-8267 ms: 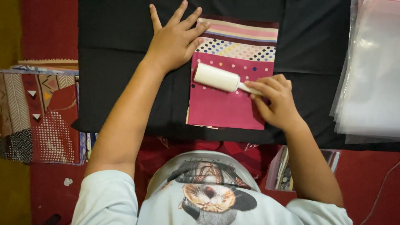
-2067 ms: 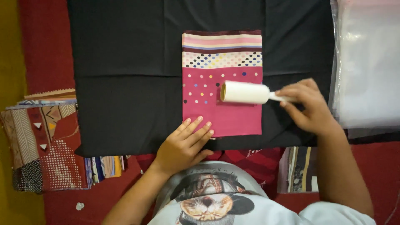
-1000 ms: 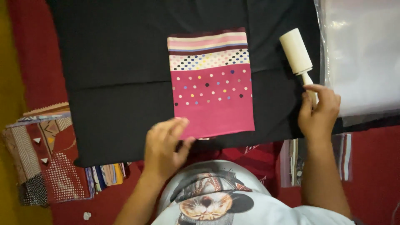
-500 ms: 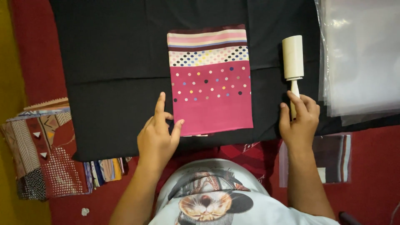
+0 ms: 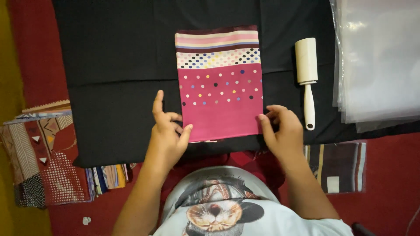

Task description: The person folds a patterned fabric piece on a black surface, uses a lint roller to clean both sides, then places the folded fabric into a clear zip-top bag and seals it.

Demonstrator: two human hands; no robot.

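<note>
A folded pink cloth (image 5: 220, 94) with coloured dots and striped top bands lies flat on a black cloth (image 5: 118, 65). My left hand (image 5: 167, 131) touches its lower left corner, thumb at the edge, fingers spread. My right hand (image 5: 281, 130) pinches its lower right corner. A white lint roller (image 5: 306, 72) lies on the black cloth just right of the pink cloth, handle pointing toward me, free of both hands.
A stack of clear plastic sheets (image 5: 380, 61) lies at the right. A pile of patterned fabrics (image 5: 43, 157) sits at the left on the red floor (image 5: 389, 183). Another striped fabric (image 5: 339, 166) lies at lower right.
My right hand rolled the lint roller over the pink cloth, laid it down at the right and let go. Both hands then moved to the cloth's lower corners.
</note>
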